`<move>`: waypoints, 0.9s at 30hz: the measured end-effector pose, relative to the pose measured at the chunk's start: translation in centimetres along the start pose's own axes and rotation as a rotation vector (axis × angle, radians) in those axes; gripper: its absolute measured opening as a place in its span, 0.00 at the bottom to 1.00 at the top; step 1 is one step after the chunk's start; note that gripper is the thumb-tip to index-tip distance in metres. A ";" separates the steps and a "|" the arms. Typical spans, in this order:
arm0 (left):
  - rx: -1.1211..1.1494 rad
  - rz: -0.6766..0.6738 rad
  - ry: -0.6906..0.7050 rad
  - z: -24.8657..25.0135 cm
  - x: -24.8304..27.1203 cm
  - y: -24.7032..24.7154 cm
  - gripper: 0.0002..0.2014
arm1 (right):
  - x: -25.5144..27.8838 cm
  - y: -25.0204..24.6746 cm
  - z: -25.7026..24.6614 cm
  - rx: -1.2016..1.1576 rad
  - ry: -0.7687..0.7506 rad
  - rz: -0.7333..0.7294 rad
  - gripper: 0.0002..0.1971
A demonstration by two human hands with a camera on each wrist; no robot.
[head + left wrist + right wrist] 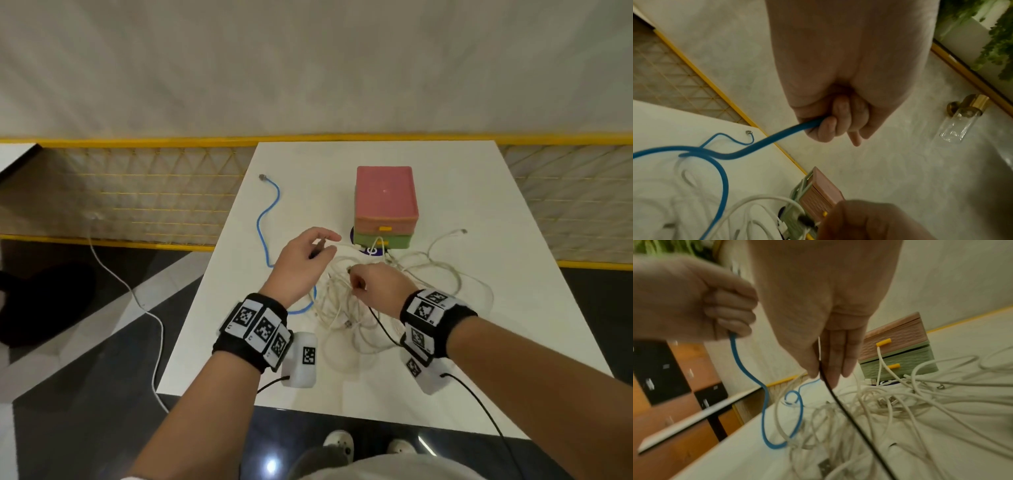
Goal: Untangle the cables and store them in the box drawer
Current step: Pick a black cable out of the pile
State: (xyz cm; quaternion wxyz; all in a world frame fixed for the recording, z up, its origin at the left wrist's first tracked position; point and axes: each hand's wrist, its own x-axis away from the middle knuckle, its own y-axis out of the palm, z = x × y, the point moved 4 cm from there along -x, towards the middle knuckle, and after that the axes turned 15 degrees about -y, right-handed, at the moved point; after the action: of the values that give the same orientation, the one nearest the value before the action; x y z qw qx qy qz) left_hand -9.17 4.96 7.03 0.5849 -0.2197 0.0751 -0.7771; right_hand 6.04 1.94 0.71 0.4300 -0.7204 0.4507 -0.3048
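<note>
1. Both hands hover over the white tabletop (pixel 462 377) at the middle of the head view. My left hand (pixel 301 267) has its fingers curled round the thin blue cable (pixel 777 136); the left wrist view shows the cable coming out of the closed fist toward the lower left.
2. My right hand (pixel 380 284) pinches a thin black cable (pixel 840 404) between thumb and fingers; in the right wrist view it runs down from the fingertips (pixel 844 366) to the bottom of the frame.
3. From my left hand the blue cable drops, loops on the tabletop and snakes toward the upper left of the head view, where its plug end (pixel 263 177) lies free.
4. A tangled heap of white cables (pixel 387 298) sprawls beneath and to the right of my hands, filling the centre of the tabletop.
5. Just behind the heap stands a small plastic drawer box (pixel 385 205), pink drawer above, green drawer (pixel 906 366) below, each with a yellow handle. Both look closed. One white cable rises against the box front.
6. At the left, a separate white cord (pixel 137 301) trails across the dark floor.
</note>
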 end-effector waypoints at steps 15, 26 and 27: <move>0.236 -0.193 0.011 3.0 0.8 4.9 0.16 | 5.4 -4.3 -3.0 -0.660 0.003 0.676 0.09; 0.580 -0.167 0.182 9.6 0.4 -1.5 0.11 | 8.5 -1.8 0.9 -0.451 0.045 0.341 0.15; 0.409 -0.144 0.204 9.7 0.7 -1.3 0.07 | 8.6 -2.3 1.0 -0.451 0.049 0.360 0.15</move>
State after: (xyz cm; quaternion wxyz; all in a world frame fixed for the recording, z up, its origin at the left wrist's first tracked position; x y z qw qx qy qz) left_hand -6.32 6.06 16.38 0.5495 -0.0220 -0.0410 -0.8342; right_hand 11.27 -5.03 2.79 0.2953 -0.6986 0.6380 -0.1327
